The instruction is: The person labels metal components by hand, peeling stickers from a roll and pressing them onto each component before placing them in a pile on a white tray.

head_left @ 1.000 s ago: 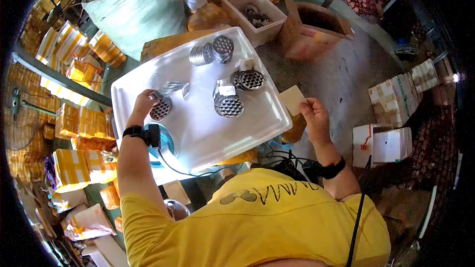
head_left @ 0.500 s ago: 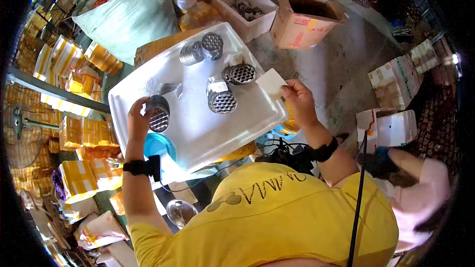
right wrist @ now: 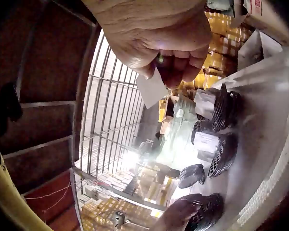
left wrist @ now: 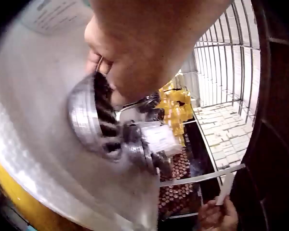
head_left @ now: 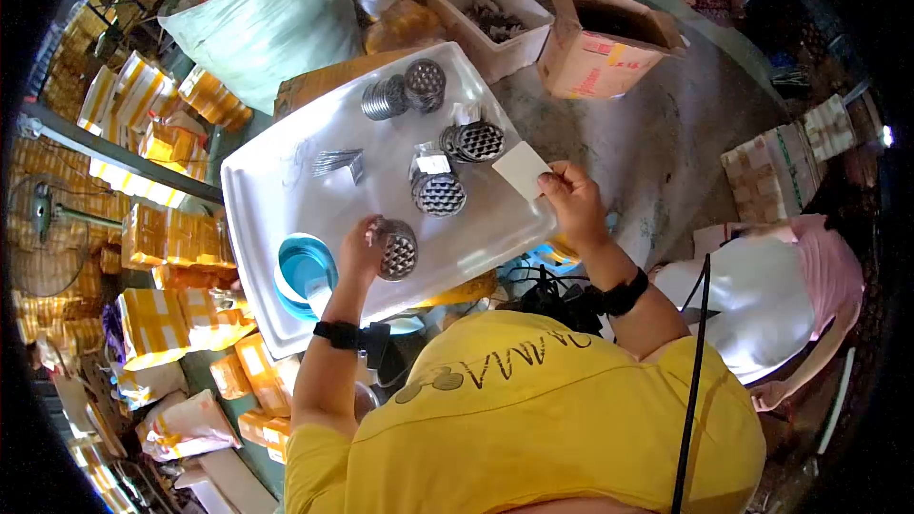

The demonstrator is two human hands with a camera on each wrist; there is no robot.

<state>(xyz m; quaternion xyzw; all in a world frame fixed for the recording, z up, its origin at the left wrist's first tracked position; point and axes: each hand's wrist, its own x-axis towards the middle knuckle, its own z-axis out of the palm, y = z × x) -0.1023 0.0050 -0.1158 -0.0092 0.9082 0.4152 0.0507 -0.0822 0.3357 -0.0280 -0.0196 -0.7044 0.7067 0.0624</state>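
Note:
My left hand (head_left: pixel 360 249) grips a stack of round metal discs (head_left: pixel 398 249) near the front of the white tray (head_left: pixel 286 195). The stack's face is dark with a honeycomb pattern; in the left wrist view its ribbed silvery side (left wrist: pixel 84 113) is tilted. Between thumb and fingers my right hand (head_left: pixel 576 202) pinches a cream square card (head_left: pixel 522 171) over the tray's right edge. Further back stand more disc stacks: one with a white label (head_left: pixel 440 188), another (head_left: pixel 476 141) beside it, and a pair (head_left: pixel 425 86) at the far side.
A blue round object (head_left: pixel 307 262) sits at the tray's left front, and thin metal strips (head_left: pixel 338 164) lie behind it. Beyond the tray are a foam box (head_left: pixel 514 52), an open carton (head_left: pixel 600 67) and a large pale sack (head_left: pixel 267 33). Another person in pink (head_left: pixel 826 266) bends at the right.
My left hand has carried the disc stack from the tray's left side rightward and toward me. The card has shifted left over the tray edge. A person in pink has come into view.

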